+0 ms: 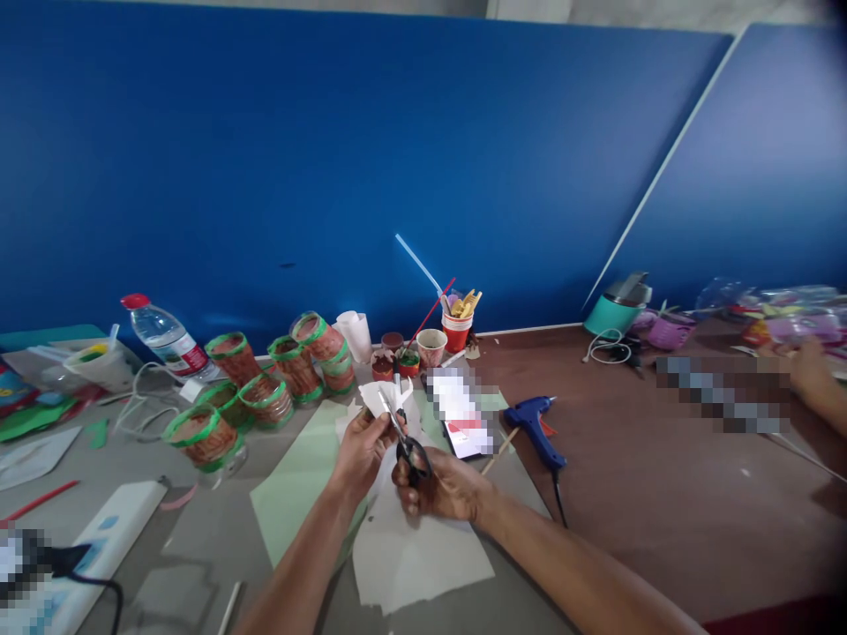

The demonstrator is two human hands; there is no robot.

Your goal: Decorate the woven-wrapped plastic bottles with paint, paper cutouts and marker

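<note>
My right hand [440, 485] is closed round the black handles of a pair of scissors [416, 457], whose blades point up and to the left. Against the blades, my left hand [359, 445] pinches a piece of white paper [408, 401]. Whether the blades are biting into the paper I cannot tell. Below both hands lies a larger torn-edged white sheet [420, 564], partly over a pale green sheet [291, 494]. A phone [460, 410] with a lit screen rests just beyond my right hand.
Several brown painted cups with green rims [205, 437] stand at the left, near a water bottle [165, 335]. A blue glue gun [537, 428] lies to the right. A white power strip [99, 556] is at front left. Another person's hand [811, 370] shows at far right.
</note>
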